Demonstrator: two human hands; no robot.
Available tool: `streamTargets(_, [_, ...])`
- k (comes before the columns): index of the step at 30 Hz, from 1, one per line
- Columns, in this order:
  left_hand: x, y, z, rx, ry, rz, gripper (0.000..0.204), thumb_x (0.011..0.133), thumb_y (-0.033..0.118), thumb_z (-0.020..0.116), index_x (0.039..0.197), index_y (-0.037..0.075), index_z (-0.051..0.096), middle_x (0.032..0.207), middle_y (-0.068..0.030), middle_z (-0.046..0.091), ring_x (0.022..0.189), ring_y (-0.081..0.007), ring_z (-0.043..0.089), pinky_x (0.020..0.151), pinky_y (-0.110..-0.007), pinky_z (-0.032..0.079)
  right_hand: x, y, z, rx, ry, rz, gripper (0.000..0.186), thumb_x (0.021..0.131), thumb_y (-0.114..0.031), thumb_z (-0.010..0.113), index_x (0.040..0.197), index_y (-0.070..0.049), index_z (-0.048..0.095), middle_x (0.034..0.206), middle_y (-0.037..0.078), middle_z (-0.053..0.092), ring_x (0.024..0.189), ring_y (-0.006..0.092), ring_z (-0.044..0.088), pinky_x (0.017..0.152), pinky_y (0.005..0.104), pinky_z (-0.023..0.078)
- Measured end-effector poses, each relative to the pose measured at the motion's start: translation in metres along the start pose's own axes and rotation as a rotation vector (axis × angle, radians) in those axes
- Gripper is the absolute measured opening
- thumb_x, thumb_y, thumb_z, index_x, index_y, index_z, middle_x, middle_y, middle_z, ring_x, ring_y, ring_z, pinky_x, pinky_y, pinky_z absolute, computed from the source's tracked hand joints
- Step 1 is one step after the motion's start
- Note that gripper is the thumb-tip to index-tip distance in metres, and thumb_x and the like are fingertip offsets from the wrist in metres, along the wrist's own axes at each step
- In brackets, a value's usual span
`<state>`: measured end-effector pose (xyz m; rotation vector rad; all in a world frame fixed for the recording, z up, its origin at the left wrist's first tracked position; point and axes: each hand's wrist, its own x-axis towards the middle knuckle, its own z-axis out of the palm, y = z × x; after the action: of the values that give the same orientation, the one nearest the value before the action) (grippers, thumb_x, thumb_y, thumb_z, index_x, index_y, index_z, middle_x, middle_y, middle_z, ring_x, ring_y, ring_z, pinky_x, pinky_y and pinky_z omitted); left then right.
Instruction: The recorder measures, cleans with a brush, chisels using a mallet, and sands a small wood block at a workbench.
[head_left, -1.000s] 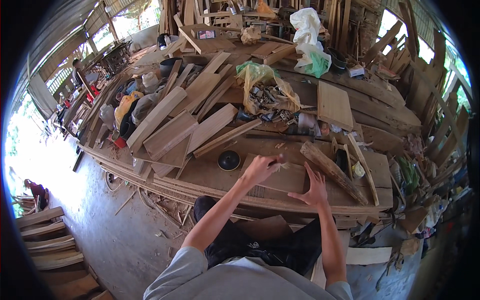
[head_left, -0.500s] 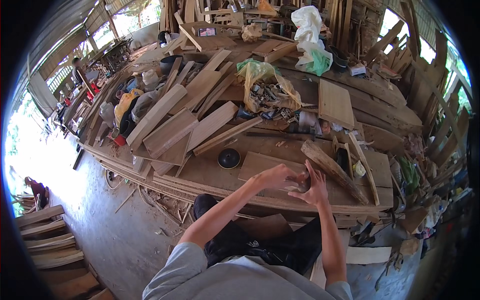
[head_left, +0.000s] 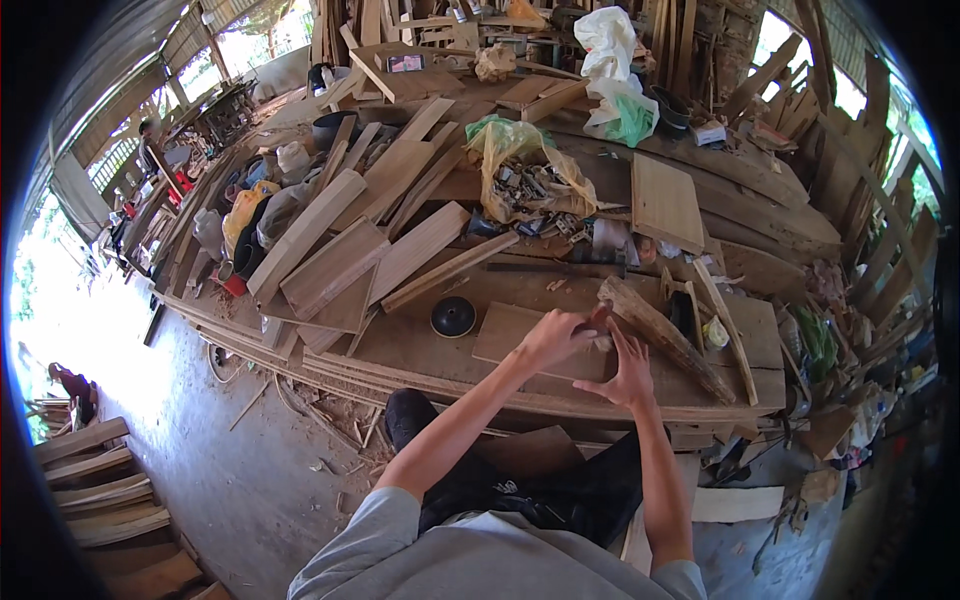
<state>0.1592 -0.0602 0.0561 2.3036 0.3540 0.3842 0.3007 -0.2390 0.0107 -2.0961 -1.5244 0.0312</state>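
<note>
The left grip (head_left: 555, 340), curled around a small brown tool (head_left: 600, 316), has moved up out of the hollow of the right grip (head_left: 630, 376) since the earlier frame, so I now see the right one spread wide, apparently empty. The tool is near the right end of the flat board (head_left: 506, 332) on the desk (head_left: 400, 355), close to the rough log (head_left: 668, 342)

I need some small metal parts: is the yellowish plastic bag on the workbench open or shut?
Open: the yellowish plastic bag is spread apart at the top, and small metal parts show uncovered inside.
</note>
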Motion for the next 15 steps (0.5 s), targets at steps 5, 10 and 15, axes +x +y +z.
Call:
streamTargets(5, [-0.002,0.006,0.008,-0.067,-0.146,0.306,0.027,0.098,0.024,0.073,0.120,0.008,0.075,0.092,-0.0191,0.077,0.084,-0.0399,0.074,0.078,-0.047,0.059,-0.002,0.008,0.002,0.070,-0.045,0.020,0.140,0.059,-0.077,0.090,0.167,-0.009,0.033,0.143,0.017,0.063,0.134,0.0377,0.055,0.119,0.0524,0.036])
streamTargets(10, [0.003,-0.005,0.001,-0.036,0.005,0.188,0.028,0.098,0.025,0.073,0.120,0.009,0.076,0.098,-0.0194,0.078,0.088,-0.0401,0.075,0.081,-0.047,0.060,0.000,0.006,0.002,-0.009,-0.013,-0.003,0.140,0.058,-0.077,0.090,0.167,-0.010,0.033,0.145,0.016,0.063,0.134,0.0371,0.055,0.119,0.0538,0.036])
streamTargets(15, [-0.012,-0.012,-0.004,-0.059,-0.059,0.384,0.023,0.099,0.023,0.073,0.118,0.012,0.080,0.093,-0.0188,0.078,0.082,-0.0392,0.075,0.074,-0.043,0.061,-0.002,0.003,0.002,0.004,-0.001,-0.006,0.140,0.059,-0.078,0.090,0.167,-0.010,0.033,0.149,0.016,0.060,0.135,0.0368,0.055,0.120,0.0537,0.035])
